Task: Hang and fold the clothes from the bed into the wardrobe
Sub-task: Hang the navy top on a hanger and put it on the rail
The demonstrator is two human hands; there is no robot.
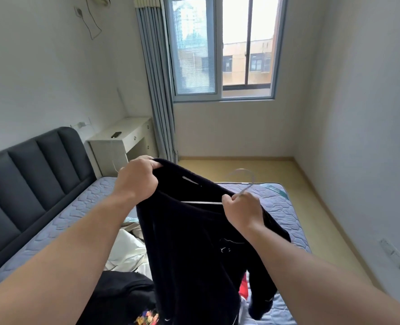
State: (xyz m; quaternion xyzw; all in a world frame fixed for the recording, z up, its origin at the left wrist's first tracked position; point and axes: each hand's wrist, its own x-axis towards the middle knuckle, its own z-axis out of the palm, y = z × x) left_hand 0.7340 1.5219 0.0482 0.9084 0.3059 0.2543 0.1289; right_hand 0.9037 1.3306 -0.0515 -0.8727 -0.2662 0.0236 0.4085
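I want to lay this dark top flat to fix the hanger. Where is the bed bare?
Bare mattress runs along the headboard, left of the pale clothes, and at the far corner by the floor. The near middle is crowded: pale clothes, a black garment and a red garment below the dark top.

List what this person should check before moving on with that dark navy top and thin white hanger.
1. The right hand grips the thin white hanger by its neck: ok.
2. The left hand grips the dark navy long-sleeved top at one shoulder: ok.
3. The hanger's bar sits inside the top's neck opening: ok.
4. Both shoulders are seated on the hanger: cannot tell, fabric hides its ends.
5. The hanging sleeve is clear of the quilted blue-grey mattress: cannot tell.
6. The wardrobe is in sight: not ok, out of view.
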